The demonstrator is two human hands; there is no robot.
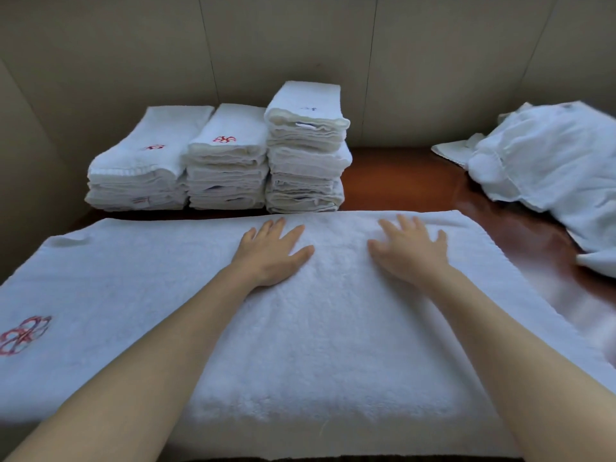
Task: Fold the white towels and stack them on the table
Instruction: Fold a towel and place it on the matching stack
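Both your hands lie flat, fingers spread: left hand and right hand press the near white towel; three folded stacks sit far left.

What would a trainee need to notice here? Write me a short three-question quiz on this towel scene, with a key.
1. True or false: both hands lie flat with straight fingers on the spread towel.
2. How many stacks of folded towels stand at the back of the table?
3. Multiple choice: where is the heap of unfolded towels? A) far left B) far right C) under the hands

Key
1. True: the left hand and the right hand press down on it, gripping nothing.
2. Three: the left stack, the middle stack and the tallest stack.
3. B: the heap lies at the far right.
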